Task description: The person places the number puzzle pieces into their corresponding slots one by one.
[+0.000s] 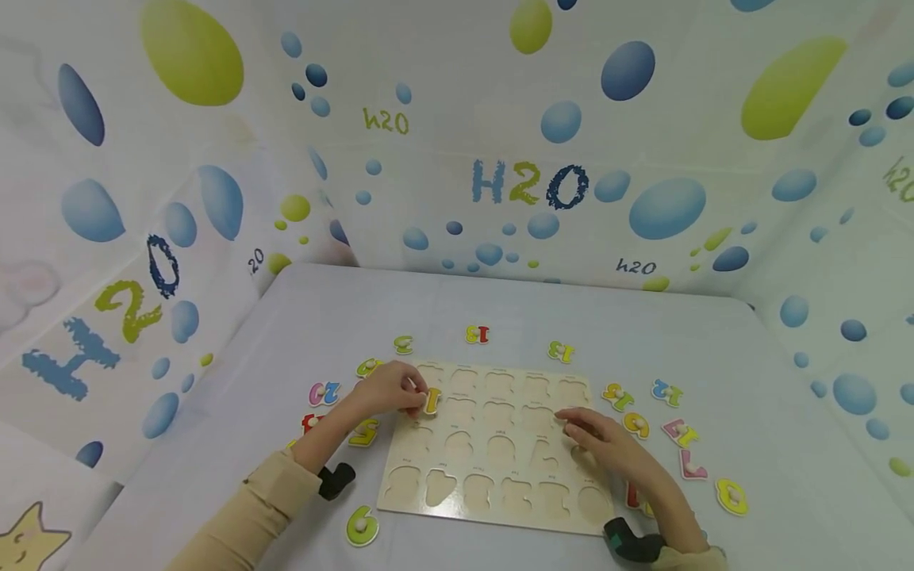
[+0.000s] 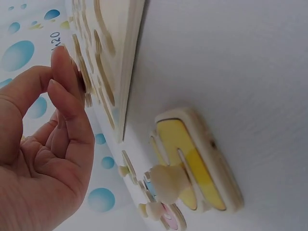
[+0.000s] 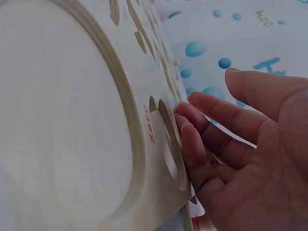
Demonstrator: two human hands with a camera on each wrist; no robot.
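In the head view, my left hand (image 1: 389,388) pinches an orange number puzzle piece (image 1: 432,400), shaped like a 1, over the left part of the wooden puzzle board (image 1: 493,507). The left wrist view shows that piece edge-on beyond the thumb and fingertips of the left hand (image 2: 53,125). My right hand (image 1: 607,440) is over the board's right side with loosely bent fingers. Seen from the right wrist, the right hand (image 3: 240,139) has its fingertips right at the board surface (image 3: 163,197), by a recess labelled zero, and no piece shows in it.
Knobbed number pieces lie around the board: a green 6 or 9 (image 1: 362,526) at near left, a yellow piece (image 1: 364,433) beside the left forearm, a red-and-yellow 13 (image 1: 478,335) behind, and several at right, including a yellow 0 (image 1: 731,497). Patterned curtains surround the white table (image 1: 543,313).
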